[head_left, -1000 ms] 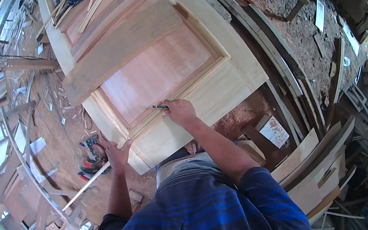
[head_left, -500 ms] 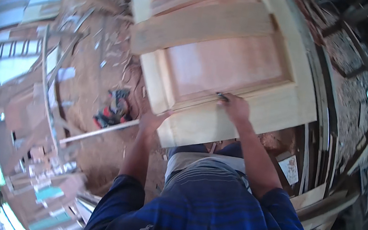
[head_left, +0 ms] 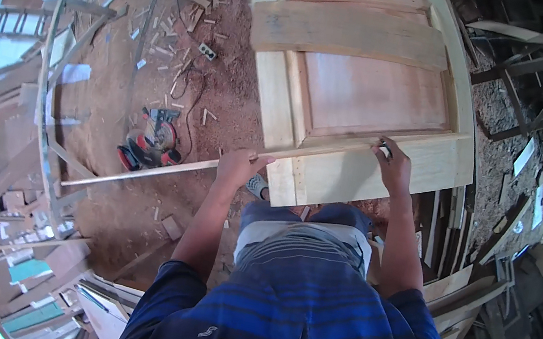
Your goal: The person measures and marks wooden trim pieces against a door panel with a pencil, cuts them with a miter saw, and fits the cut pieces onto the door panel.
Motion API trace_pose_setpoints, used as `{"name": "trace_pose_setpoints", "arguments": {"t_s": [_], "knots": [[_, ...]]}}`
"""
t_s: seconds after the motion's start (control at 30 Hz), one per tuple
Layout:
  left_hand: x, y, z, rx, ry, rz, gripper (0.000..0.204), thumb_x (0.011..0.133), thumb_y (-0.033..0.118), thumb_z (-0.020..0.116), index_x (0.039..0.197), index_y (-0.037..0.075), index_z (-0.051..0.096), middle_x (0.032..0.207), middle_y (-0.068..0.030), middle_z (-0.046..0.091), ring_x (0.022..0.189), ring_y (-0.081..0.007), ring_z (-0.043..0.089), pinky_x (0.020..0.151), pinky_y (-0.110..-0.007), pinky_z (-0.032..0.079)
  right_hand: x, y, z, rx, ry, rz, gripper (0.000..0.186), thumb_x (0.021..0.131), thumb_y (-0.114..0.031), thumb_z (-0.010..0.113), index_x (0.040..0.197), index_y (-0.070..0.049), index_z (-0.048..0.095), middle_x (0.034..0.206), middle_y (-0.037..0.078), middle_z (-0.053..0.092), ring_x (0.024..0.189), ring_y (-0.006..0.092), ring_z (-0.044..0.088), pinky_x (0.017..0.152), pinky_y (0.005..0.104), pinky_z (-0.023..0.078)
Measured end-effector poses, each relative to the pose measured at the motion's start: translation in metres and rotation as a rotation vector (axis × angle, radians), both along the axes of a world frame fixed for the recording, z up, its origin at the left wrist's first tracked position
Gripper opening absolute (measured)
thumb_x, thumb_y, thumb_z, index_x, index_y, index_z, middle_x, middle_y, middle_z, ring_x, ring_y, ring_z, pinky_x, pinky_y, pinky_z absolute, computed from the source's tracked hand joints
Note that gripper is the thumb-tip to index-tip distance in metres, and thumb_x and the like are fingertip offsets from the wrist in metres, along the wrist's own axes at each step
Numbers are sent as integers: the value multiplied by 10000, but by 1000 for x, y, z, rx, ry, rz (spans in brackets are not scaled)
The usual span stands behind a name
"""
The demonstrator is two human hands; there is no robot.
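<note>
The wooden strip (head_left: 147,172) is lying across the door (head_left: 349,180), its left end overhanging, the left hand (head_left: 237,166) pinching it, the right hand (head_left: 394,166) gripping seemingly a pen (head_left: 385,149), that overhang risking a skew if the pinch is slackening.

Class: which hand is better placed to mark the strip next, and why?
Probably the right hand: it holds a pen by the strip, over the door, while the left hand steadies the strip.

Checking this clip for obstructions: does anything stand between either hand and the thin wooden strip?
Nothing visible does. The left hand grips the strip; the right hand, holding a dark pen, is close by. The broad plank lies beyond both.
</note>
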State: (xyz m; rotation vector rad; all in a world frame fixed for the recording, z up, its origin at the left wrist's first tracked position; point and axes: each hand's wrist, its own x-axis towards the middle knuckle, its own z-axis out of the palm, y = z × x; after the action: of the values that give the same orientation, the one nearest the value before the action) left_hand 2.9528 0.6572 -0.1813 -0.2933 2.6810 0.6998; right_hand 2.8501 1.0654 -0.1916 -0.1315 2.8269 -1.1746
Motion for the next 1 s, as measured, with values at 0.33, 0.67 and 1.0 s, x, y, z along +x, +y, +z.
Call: {"name": "trace_pose_setpoints", "arguments": {"t_s": [0.33, 0.67, 1.0], "knots": [[36, -104, 99, 253, 284, -44, 465, 968, 512, 732, 1025, 57, 807, 868, -159, 722, 797, -398, 707, 712, -478, 554, 6, -110, 143, -7, 74, -146, 396, 958, -136, 812, 1344, -136, 724, 724, -46, 375, 651, 82, 351, 581, 270, 344], [72, -185, 112, 437, 385, 33, 396, 1030, 388, 697, 1130, 14, 778, 874, -181, 672, 783, -369, 666, 704, -447, 517, -17, -244, 230, 17, 415, 4, 477, 999, -121, 760, 1465, -158, 668, 760, -49, 354, 676, 85, 330, 599, 264, 326], [89, -204, 114, 570, 384, 174, 443, 1054, 429, 675, 1145, 6, 770, 762, -177, 622, 664, -299, 588, 643, -416, 467, -20, -314, 267, -26, 486, 87, 487, 1035, -138, 725, 1509, -206, 637, 1089, -7, 733, 704, 65, 407, 648, 247, 418]]}}
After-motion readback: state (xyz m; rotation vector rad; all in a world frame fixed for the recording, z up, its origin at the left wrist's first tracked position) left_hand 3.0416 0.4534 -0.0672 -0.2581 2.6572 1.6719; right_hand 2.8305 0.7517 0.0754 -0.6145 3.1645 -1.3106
